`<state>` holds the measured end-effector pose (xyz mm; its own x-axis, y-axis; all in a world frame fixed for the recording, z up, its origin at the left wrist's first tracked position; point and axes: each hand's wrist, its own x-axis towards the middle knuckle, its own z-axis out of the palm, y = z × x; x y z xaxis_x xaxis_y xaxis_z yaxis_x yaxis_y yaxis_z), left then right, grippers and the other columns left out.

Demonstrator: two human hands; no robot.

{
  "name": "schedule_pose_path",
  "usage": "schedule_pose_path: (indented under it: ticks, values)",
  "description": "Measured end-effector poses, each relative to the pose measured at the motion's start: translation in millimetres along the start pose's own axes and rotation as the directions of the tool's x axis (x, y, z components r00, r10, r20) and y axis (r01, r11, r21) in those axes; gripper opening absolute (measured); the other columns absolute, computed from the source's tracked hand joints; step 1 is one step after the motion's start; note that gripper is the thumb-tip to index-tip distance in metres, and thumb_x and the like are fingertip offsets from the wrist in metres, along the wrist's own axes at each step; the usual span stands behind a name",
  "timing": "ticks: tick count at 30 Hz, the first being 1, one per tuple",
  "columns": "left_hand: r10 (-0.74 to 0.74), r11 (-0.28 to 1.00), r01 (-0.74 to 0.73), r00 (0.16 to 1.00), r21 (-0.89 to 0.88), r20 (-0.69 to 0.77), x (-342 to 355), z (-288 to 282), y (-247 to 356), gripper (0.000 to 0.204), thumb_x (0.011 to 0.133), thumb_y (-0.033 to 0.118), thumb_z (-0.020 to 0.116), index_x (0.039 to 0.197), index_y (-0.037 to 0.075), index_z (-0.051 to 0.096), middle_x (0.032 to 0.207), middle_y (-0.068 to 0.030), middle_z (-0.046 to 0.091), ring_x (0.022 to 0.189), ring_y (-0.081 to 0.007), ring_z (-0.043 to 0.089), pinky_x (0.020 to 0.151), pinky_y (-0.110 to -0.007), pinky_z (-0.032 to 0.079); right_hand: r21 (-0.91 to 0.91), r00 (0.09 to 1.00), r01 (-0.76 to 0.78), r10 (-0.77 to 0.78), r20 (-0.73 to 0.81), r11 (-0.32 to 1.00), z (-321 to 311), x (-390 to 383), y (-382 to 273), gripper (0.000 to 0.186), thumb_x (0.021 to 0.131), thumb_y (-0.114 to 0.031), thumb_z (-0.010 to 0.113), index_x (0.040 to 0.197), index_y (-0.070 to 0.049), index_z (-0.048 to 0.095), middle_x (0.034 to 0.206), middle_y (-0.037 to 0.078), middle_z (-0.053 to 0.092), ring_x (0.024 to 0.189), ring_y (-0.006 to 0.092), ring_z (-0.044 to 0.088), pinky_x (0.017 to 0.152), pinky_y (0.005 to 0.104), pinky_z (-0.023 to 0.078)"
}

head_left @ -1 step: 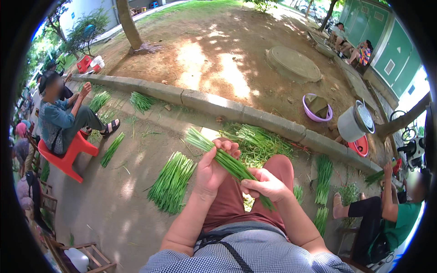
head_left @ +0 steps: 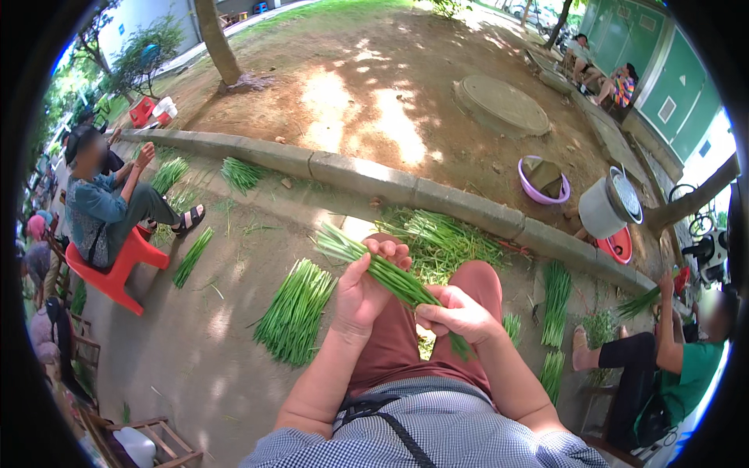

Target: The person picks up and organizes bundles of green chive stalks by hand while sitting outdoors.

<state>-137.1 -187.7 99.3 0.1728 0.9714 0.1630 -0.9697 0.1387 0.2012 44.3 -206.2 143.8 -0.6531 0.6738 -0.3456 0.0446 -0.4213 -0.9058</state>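
Bunch point(head_left: 398, 282) slants above your thighs point(head_left: 477, 287), pale ends up-left. Grip: left hand point(head_left: 367, 287) curls round it, right hand point(head_left: 456, 313) clamps the greener end, thumb on top; two holds probably keep it straight. Pile point(head_left: 293, 316) on the ground point(head_left: 214, 355), left, pale ends together, likely for neatness.

Bunch point(head_left: 401, 283): plant stalks, smooth, faint sheen.
Stool point(head_left: 117, 274): moulded plastic, smooth, semi-glossy.
Basin point(head_left: 534, 193): plastic, smooth.
Pail point(head_left: 599, 213): smooth wall; metal or plastic, cannot be determined.
Kerb point(head_left: 365, 174): concrete or stone, rough, matt.
Pavement point(head_left: 207, 351): hard, matt, gritty.
Trousers point(head_left: 386, 343): cloth, matt.
Shirt point(head_left: 437, 417): woven cloth, matt.
Chair point(head_left: 168, 446): wood, dull.
Cabinet point(head_left: 677, 97): smooth, painted-looking panels.
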Motion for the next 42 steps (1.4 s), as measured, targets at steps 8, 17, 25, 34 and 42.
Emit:
schedule_pose_path:
  ticks: [8, 17, 25, 34, 42]
  values:
    - [-0.112, 0.956, 0.187, 0.946, 0.228, -0.305, -8.9, -32.8, -18.0, 0.04, 0.087, 0.045, 0.057, 0.08, 0.006, 0.06, 0.09, -0.0082, 0.061, 0.087, -0.0187, 0.06, 0.075, -0.032, 0.05, -0.165, 0.995, 0.1, -0.102, -0.006, 0.981, -42.7, -10.8, 28.5, 0.016, 0.088, -0.015, 0.06, 0.099, -0.003, 0.059, 0.071, -0.006, 0.05, 0.064, 0.0036, 0.043, 0.057, 0.0206, 0.036]
    - [-0.178, 0.849, 0.405, 0.824, 0.339, -0.538, -27.7, -54.1, -50.0, 0.036, 0.09, 0.042, 0.056, 0.088, 0.008, 0.062, 0.067, 0.0001, 0.056, 0.049, -0.0071, 0.043, 0.043, -0.021, 0.033, -0.83, 0.79, 0.129, -0.562, -0.245, 0.543, -63.0, -32.9, 44.7, 0.042, 0.074, -0.02, 0.073, 0.11, -0.002, 0.06, 0.09, 0.012, 0.062, 0.088, 0.0259, 0.06, 0.079, 0.0349, 0.047]
    - [-0.214, 0.82, 0.438, 0.831, 0.368, -0.513, -24.7, -54.8, -65.0, 0.037, 0.09, 0.044, 0.055, 0.089, 0.007, 0.061, 0.066, -0.0004, 0.055, 0.05, -0.0076, 0.047, 0.042, -0.022, 0.036, -0.947, 0.674, 0.08, -0.717, -0.178, 0.31, -36.0, -16.4, 72.4, 0.02, 0.067, -0.011, 0.074, 0.085, -0.008, 0.065, 0.081, 0.006, 0.061, 0.075, 0.0248, 0.059, 0.07, 0.0346, 0.045]
    - [-0.211, 0.76, 0.42, 0.881, 0.496, -0.422, -24.8, -53.9, -77.3, 0.038, 0.091, 0.04, 0.055, 0.086, 0.003, 0.061, 0.065, -0.0039, 0.055, 0.051, -0.0092, 0.05, 0.043, -0.022, 0.039, -0.588, 0.781, 0.16, -0.466, -0.416, 0.793, -48.4, -27.9, 81.0, 0.011, 0.074, -0.004, 0.07, 0.085, -0.002, 0.068, 0.079, 0.007, 0.062, 0.068, 0.0164, 0.06, 0.059, 0.0274, 0.047]
    - [-0.239, 0.616, 0.478, 0.871, 0.626, -0.429, -23.6, -53.5, -77.1, 0.041, 0.09, 0.044, 0.055, 0.084, 0.003, 0.06, 0.065, -0.0045, 0.056, 0.049, -0.0107, 0.05, 0.043, -0.023, 0.04, -0.697, 0.594, 0.25, -0.675, -0.438, 0.672, -52.2, -21.2, 82.3, 0.007, 0.078, -0.008, 0.066, 0.081, -0.001, 0.067, 0.076, 0.006, 0.063, 0.064, 0.0144, 0.059, 0.057, 0.0265, 0.046]
